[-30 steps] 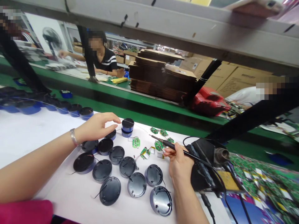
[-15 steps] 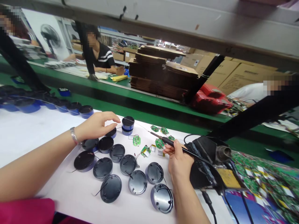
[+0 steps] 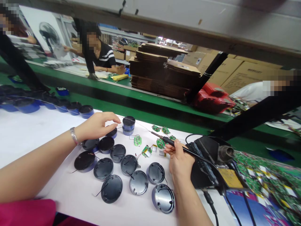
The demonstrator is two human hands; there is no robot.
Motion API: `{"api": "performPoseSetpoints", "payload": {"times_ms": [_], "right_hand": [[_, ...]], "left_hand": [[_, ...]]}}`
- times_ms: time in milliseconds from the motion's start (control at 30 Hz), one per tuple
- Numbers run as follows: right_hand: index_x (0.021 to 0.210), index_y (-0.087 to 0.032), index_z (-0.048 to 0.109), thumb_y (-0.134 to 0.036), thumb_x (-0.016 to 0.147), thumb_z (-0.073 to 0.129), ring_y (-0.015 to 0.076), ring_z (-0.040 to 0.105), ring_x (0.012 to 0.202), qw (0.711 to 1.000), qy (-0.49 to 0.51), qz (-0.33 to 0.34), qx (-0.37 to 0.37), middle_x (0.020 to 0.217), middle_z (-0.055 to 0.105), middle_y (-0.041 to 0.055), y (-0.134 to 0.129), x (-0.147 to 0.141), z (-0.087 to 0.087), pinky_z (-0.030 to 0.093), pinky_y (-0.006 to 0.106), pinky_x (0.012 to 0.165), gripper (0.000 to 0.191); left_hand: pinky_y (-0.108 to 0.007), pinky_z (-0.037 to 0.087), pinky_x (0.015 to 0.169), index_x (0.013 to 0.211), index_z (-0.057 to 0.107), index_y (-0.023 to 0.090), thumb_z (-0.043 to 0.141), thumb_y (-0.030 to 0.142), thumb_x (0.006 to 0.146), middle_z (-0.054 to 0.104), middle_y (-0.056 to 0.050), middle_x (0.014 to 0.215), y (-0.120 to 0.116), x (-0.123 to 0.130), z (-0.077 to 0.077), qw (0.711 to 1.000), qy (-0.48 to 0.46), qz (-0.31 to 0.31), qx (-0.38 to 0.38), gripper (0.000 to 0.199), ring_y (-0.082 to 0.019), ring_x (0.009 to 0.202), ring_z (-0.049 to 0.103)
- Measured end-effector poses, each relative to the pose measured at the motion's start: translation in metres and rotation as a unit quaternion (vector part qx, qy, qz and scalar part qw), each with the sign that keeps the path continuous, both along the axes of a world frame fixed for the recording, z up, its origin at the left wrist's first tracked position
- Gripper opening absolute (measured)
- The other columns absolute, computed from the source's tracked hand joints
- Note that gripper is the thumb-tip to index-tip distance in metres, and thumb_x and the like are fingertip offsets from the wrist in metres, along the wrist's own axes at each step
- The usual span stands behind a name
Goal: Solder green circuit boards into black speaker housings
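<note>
In my right hand (image 3: 181, 161) is a soldering iron (image 3: 168, 142), gripped like a pen, its tip pointing left above the small green circuit boards (image 3: 137, 141). My left hand (image 3: 101, 125) is raised over the black round housings, index finger and thumb curved forward. A thin solder wire (image 3: 138, 124) runs from its fingertips to the iron's tip; the exact grip is partly hidden. Just right of the left fingertips stand two stacked blue-sided housings (image 3: 129, 125). Several black round housings (image 3: 138, 182) with short wires lie between my forearms. Another board (image 3: 146, 151) has a silver battery cell on it.
A black soldering stand (image 3: 204, 163) with a yellow sponge (image 3: 230, 178) stands at right, beside a heap of circuit boards (image 3: 265, 179). More blue housings (image 3: 27, 105) line the left. Dark posts (image 3: 254, 106) and an overhead shelf (image 3: 164, 25) frame the bench. Co-workers sit beyond.
Both hands, the iron and the wire hold nearly the same place. The view shifts slightly. Across the bench, a co-worker's arm has lifted a pale sheet.
</note>
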State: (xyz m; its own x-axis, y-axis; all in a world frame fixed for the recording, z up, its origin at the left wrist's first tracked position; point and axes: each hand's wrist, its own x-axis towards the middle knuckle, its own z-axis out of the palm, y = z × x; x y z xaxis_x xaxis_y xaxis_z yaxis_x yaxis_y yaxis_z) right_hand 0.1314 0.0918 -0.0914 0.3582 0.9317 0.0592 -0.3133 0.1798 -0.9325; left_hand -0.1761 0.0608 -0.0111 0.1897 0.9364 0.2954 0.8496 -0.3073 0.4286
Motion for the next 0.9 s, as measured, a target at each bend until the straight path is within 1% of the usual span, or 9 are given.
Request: {"api": "performPoseSetpoints", "payload": {"times_ms": [200,333,400,467,533,600,700,800,900], "right_hand": [[0.075,-0.014,0.06,-0.048,0.066,0.082,0.0137,0.061,0.043,1.0,-0.007,0.007,0.005,0.057,0.068,0.0029,0.0,-0.002,0.0,0.054,0.025,0.046,0.042],[0.077,-0.013,0.063,-0.048,0.07,0.078,0.0141,0.062,0.044,1.0,-0.03,0.006,0.009,0.058,0.068,0.0033,0.0,-0.003,-0.001,0.055,0.027,0.047,0.039],[0.084,-0.012,0.067,-0.047,0.073,0.076,0.0154,0.064,0.047,0.999,-0.051,0.0,0.015,0.062,0.07,0.0041,-0.003,-0.001,0.003,0.057,0.03,0.05,0.038],[0.094,-0.012,0.071,-0.044,0.074,0.075,0.0173,0.068,0.055,0.996,-0.081,-0.018,0.021,0.069,0.072,0.0049,-0.009,0.003,0.012,0.059,0.033,0.059,0.039],[0.101,-0.014,0.073,-0.04,0.074,0.078,0.0183,0.071,0.064,0.992,-0.118,-0.046,0.024,0.075,0.074,0.005,-0.017,0.011,0.025,0.06,0.033,0.068,0.038],[0.099,-0.016,0.075,-0.037,0.07,0.082,0.0186,0.072,0.068,0.983,-0.163,-0.079,0.026,0.077,0.074,0.0046,-0.026,0.019,0.039,0.059,0.03,0.069,0.036],[0.098,-0.018,0.075,-0.037,0.072,0.081,0.021,0.072,0.068,0.959,-0.248,-0.132,0.024,0.077,0.074,0.0044,-0.042,0.029,0.055,0.059,0.031,0.065,0.032],[0.105,-0.02,0.075,-0.041,0.079,0.075,0.0235,0.073,0.074,0.936,-0.315,-0.15,0.049,0.082,0.075,0.0052,-0.056,0.034,0.058,0.06,0.038,0.076,0.033],[0.107,-0.021,0.074,-0.043,0.083,0.071,0.0239,0.073,0.083,0.92,-0.356,-0.139,0.09,0.095,0.075,0.0063,-0.066,0.036,0.053,0.057,0.043,0.089,0.032]], "left_hand": [[-0.03,0.052,0.09,0.098,0.071,0.021,0.05,0.043,0.087,0.074,-0.004,0.109,-0.001,0.002,0.001,1.0,0.002,0.004,-0.009,0.032,-0.023,0.1,0.068],[-0.032,0.052,0.093,0.098,0.071,0.02,0.05,0.042,0.087,0.074,-0.005,0.108,-0.001,0.003,0.002,1.0,0.003,0.004,-0.008,0.032,-0.023,0.1,0.068],[-0.032,0.052,0.094,0.1,0.071,0.02,0.05,0.042,0.088,0.074,-0.005,0.11,-0.003,0.006,0.004,1.0,0.004,0.002,0.0,0.033,-0.023,0.101,0.068],[-0.032,0.052,0.094,0.101,0.071,0.02,0.05,0.039,0.089,0.073,-0.006,0.112,-0.006,0.014,0.007,1.0,0.01,-0.017,0.014,0.031,-0.023,0.103,0.067],[-0.032,0.051,0.094,0.101,0.071,0.02,0.049,0.034,0.09,0.073,-0.006,0.111,-0.01,0.028,0.011,0.998,0.019,-0.062,0.022,0.029,-0.023,0.103,0.067],[-0.032,0.051,0.094,0.101,0.071,0.02,0.048,0.03,0.09,0.073,-0.005,0.109,-0.014,0.048,0.014,0.992,0.031,-0.119,0.005,0.028,-0.022,0.102,0.067],[-0.032,0.051,0.095,0.105,0.071,0.021,0.049,0.024,0.088,0.073,-0.006,0.11,-0.016,0.086,0.013,0.979,0.071,-0.176,-0.078,0.028,-0.023,0.104,0.067],[-0.033,0.05,0.097,0.109,0.071,0.02,0.053,0.016,0.088,0.073,-0.008,0.114,-0.008,0.126,0.004,0.961,0.125,-0.175,-0.172,0.028,-0.024,0.108,0.066],[-0.042,0.053,0.093,0.104,0.071,0.013,0.058,0.019,0.091,0.072,-0.013,0.107,0.01,0.161,-0.012,0.96,0.153,-0.119,-0.203,0.019,-0.027,0.103,0.067]]}}
